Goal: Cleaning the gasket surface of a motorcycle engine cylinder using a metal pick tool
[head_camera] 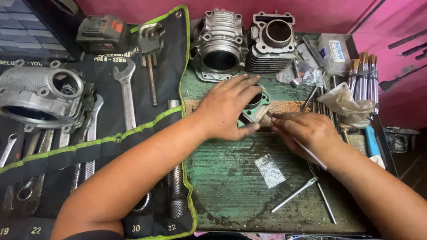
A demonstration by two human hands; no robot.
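Note:
My left hand (227, 106) lies flat with fingers spread on a green gasket (261, 106) that rests on the worn green bench top (231, 186). My right hand (302, 131) is closed around a thin white-handled tool (310, 154) whose tip touches the gasket's near edge, beside my left thumb. Most of the gasket is hidden under my left palm.
Two metal engine cylinders (220, 42) (273, 40) stand at the back. A black tool roll (133, 133) with spanners and a cylinder head (42, 95) lies left. A small plastic bag (269, 170), two thin rods (296, 194), brushes (364, 75) and a crumpled bag (347, 104) lie right.

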